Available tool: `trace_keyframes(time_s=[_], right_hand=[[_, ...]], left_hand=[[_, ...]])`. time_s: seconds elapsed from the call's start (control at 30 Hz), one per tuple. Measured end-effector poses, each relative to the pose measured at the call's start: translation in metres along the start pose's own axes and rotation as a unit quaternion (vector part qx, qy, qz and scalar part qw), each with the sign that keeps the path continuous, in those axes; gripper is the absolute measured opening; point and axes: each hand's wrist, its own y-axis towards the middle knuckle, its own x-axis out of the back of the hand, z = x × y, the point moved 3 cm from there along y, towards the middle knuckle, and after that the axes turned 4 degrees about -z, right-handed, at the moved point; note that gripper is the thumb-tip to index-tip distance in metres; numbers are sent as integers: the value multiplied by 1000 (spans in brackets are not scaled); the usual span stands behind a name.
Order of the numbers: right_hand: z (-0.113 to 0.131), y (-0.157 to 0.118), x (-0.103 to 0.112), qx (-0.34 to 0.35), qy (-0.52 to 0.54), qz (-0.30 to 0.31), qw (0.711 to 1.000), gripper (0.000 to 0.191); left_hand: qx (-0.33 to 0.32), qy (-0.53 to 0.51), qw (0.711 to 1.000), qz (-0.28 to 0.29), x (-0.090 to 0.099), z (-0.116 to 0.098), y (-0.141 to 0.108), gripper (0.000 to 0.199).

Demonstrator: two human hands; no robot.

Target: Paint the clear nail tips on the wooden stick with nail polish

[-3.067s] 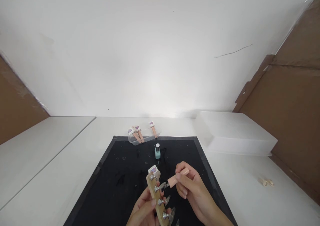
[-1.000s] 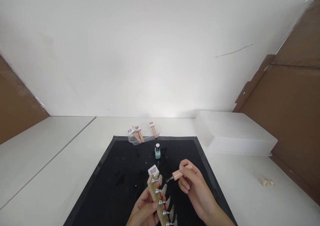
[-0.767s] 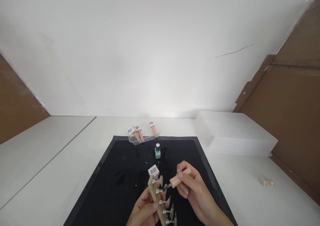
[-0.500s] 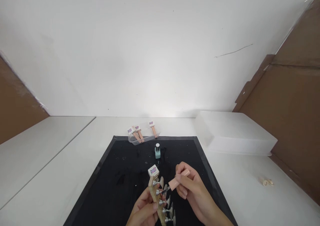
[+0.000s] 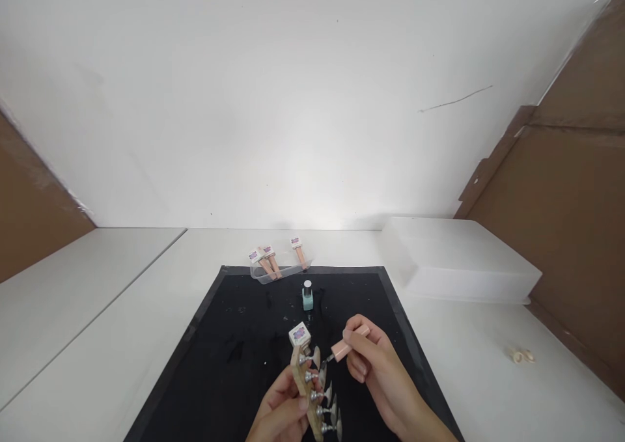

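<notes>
My left hand (image 5: 283, 408) grips a wooden nail-tip stand (image 5: 303, 385), tilted up on its side. Several metal posts on it carry nail tips (image 5: 323, 375) that point to the right. Between the fingers of my right hand (image 5: 374, 357) is the pink cap of a nail polish brush (image 5: 349, 344). Its bristles are at the second nail tip from the top, seemingly touching it. A white nail polish bottle (image 5: 299, 334) with a printed label lies just beyond the stand, its neck partly hidden by it.
On the black mat (image 5: 205, 364) stands a teal nail polish bottle (image 5: 307, 296). Behind it, a clear tray (image 5: 288, 271) holds several pink-capped bottles (image 5: 299, 253). A white box (image 5: 463, 260) sits at the right, with small beige rings (image 5: 520, 355) nearer me.
My right hand has shifted the brush slightly up and outward, from behind the nail tip near the posts to its outer side. My left hand and the stand stay almost still.
</notes>
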Motion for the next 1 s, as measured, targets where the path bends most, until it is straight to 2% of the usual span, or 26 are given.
trace_keyframes(time_s=[0.23, 0.37, 0.5, 0.6, 0.7, 1.0], right_hand=[[-6, 2, 7, -5, 0, -16, 1000, 15], [-6, 3, 9, -12, 34, -19, 999, 15], [-2, 2, 6, -4, 84, 12, 996, 14], [0, -2, 0, -11, 64, 57, 996, 17], [1, -4, -3, -9, 39, 67, 997, 18], [1, -3, 0, 0, 0, 17, 1000, 20]], left_hand=[[-4, 3, 1000, 12, 4, 2, 1, 31], [2, -15, 1000, 10, 5, 4, 3, 35], [0, -20, 1000, 9, 5, 4, 5, 34], [-6, -14, 1000, 10, 2, 2, 3, 33], [-5, -18, 1000, 2, -1, 1, 1, 33], [-2, -4, 1000, 1, 4, 2, 3, 34]])
